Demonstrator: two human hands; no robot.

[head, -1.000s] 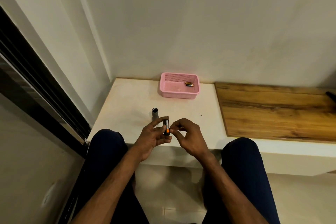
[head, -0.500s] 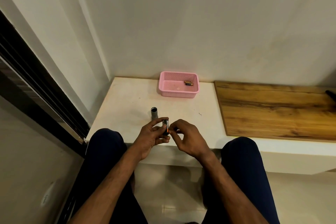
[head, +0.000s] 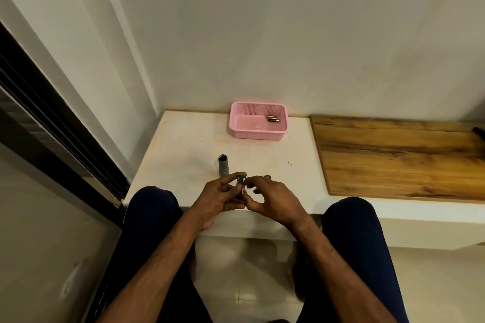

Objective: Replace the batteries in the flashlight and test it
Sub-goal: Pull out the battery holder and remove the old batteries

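The left hand (head: pixel 217 199) curls its fingers round a small dark battery piece (head: pixel 240 187) with an orange stripe. The right hand (head: pixel 275 200) bends in close and pinches the same piece with thumb and first finger, over the near edge of the white table (head: pixel 183 155). The grey flashlight tube (head: pixel 223 167) sits on the table just behind the left hand, a pink basket (head: pixel 237 128) farther back holds batteries (head: pixel 272 118), a wooden board (head: pixel 393 155) lies to the right, and the fingers hide most of the piece.

We see white walls (head: pixel 288 34) meeting in a corner behind the white counter (head: pixel 183 152). A wooden panel (head: pixel 393 160) adjoins it on the right, a dark frame (head: pixel 52 118) runs along the left, and pale floor tiles (head: pixel 249 270) lie below.
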